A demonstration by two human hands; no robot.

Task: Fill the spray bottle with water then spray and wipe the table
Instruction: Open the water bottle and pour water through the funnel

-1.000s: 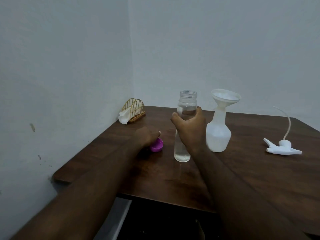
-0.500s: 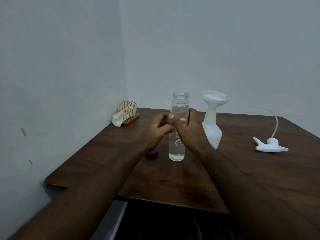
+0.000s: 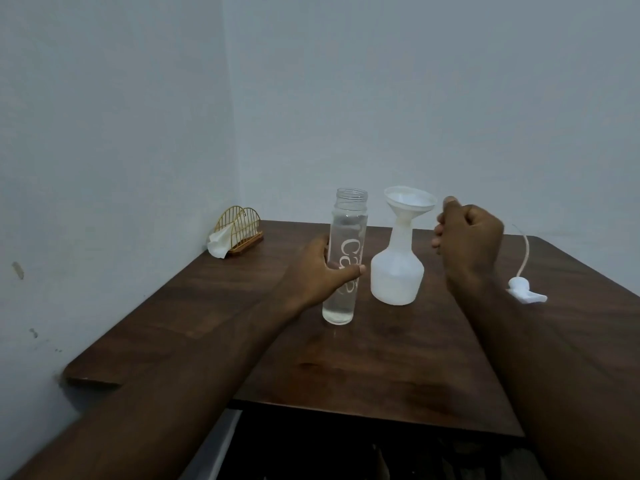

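A tall clear water bottle (image 3: 347,233) stands uncapped on the brown table (image 3: 363,358), with water inside. My left hand (image 3: 317,271) is wrapped around its lower middle from the left. Just right of it stands the white spray bottle (image 3: 397,276), with a white funnel (image 3: 409,202) seated in its neck. My right hand (image 3: 467,239) hangs in the air right of the funnel, fingers curled shut with nothing visible in them. The white spray head with its dip tube (image 3: 526,293) lies on the table at the right. The purple cap is out of sight.
A gold wire napkin holder (image 3: 239,230) with a white tissue (image 3: 218,245) sits in the back left corner against the wall. Walls close off the table's left and far sides. The near table edge runs below my forearms.
My left hand left the purple cap and took hold of the water bottle. My right hand let go of the bottle and moved up and right, past the funnel.
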